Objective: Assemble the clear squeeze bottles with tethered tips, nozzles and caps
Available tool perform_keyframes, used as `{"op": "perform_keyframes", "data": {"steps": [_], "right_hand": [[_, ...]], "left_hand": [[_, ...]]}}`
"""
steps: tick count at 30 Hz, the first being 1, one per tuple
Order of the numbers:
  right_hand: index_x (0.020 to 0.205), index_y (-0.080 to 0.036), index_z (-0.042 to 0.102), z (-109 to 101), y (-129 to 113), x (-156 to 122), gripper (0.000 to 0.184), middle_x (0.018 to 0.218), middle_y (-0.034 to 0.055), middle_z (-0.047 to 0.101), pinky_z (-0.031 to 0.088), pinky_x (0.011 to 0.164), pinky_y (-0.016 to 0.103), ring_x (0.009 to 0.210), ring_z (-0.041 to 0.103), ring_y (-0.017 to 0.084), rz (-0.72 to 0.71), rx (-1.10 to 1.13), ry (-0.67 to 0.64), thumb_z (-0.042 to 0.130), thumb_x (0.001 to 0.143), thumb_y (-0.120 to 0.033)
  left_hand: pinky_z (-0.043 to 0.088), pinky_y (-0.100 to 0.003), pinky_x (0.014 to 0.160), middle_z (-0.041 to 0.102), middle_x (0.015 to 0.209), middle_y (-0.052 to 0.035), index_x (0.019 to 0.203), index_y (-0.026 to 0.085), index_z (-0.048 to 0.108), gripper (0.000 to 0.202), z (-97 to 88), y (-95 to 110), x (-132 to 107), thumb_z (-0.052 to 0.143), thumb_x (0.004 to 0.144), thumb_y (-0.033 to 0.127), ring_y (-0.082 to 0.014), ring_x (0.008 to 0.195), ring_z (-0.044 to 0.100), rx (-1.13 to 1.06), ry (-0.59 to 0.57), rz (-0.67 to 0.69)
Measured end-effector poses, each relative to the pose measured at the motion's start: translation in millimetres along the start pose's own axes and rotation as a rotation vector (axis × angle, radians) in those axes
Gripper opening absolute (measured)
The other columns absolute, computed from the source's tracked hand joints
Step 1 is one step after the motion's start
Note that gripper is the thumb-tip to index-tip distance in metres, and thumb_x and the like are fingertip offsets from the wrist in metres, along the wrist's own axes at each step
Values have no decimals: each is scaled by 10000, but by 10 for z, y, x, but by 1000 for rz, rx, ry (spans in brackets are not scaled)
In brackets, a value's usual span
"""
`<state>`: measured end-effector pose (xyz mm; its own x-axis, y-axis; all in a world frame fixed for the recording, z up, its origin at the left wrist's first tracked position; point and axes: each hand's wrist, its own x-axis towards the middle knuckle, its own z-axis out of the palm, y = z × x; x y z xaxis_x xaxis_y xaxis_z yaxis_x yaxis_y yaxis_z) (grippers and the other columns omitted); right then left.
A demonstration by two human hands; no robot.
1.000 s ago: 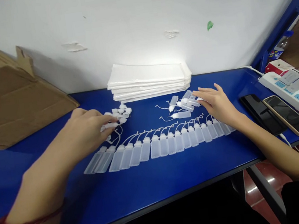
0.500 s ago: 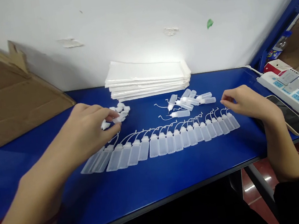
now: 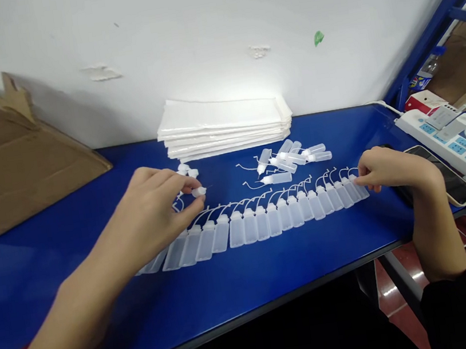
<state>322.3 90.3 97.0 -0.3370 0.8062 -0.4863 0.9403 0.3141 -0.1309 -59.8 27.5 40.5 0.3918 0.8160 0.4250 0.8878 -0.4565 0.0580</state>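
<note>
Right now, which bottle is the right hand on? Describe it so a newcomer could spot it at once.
On the blue table, a long row of translucent bottles lies side by side. Follow it to its right end, away from the left hand pinching a small white cap. The last bottle, nearest the phone, is the only one the right hand touches.
</note>
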Motion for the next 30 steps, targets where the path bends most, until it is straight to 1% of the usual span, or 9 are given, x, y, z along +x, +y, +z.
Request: {"op": "perform_keyframes", "data": {"steps": [4,11,18,20,22,25,27,29,30], "right_hand": [[506,-169,616,21,14,40,297,513,66,669,464,547,264,527,661,187,19,-36,-1,549,783,-251],[493,-172,612,27,15,65,288,524,70,671,445,543,266,534,651,188,55,-68,4,553,763,-253],[445,-179,573,41,3,103,289,518,78,660,422,545,277,545,646,199,54,-154,-22,540,732,-185],[460,-178,583,37,34,109,277,526,76,660,412,548,282,562,645,205,44,-163,3,546,735,-182],[541,-171,626,23,78,105,220,582,71,680,418,575,284,611,653,210,35,-127,107,564,750,-197],[753,-155,681,0,95,73,140,725,65,714,457,664,285,715,664,201,-33,57,407,585,800,-246],[910,-146,676,8,31,43,185,833,65,722,478,725,284,782,663,184,-173,262,579,579,848,-290],[1035,-142,638,51,-102,21,257,919,67,710,487,747,279,827,652,166,-366,504,632,557,897,-343],[1069,-142,616,86,-189,17,275,937,65,698,489,747,278,831,644,157,-467,628,601,541,919,-360]], "left_hand": [[413,-346,772,674,765,-60,832,157,616,219,9,18,-2,518,913,335,-222,831,524,-7,26,-1],[419,-359,776,677,773,-50,818,189,616,235,7,59,3,501,894,379,-228,845,525,-57,5,-61],[431,-338,726,667,779,-54,838,189,613,214,19,137,29,483,909,344,-226,837,509,-23,44,-39],[436,-333,712,664,776,-57,848,186,610,214,28,172,38,481,916,342,-226,830,505,-39,55,-29],[439,-324,691,662,776,-55,859,187,611,216,31,214,45,490,917,356,-226,829,510,-75,64,-44],[438,-303,653,657,782,-42,869,200,616,197,11,301,48,521,900,370,-221,833,522,-165,62,-119],[440,-299,649,657,787,-27,870,209,619,171,-13,380,47,557,884,368,-205,813,540,-252,67,-173],[452,-298,650,656,796,-15,873,213,625,156,-35,473,50,597,867,366,-179,766,561,-375,91,-221],[461,-295,647,656,801,-12,876,214,628,153,-42,522,53,614,860,365,-168,743,572,-454,97,-241]]}}
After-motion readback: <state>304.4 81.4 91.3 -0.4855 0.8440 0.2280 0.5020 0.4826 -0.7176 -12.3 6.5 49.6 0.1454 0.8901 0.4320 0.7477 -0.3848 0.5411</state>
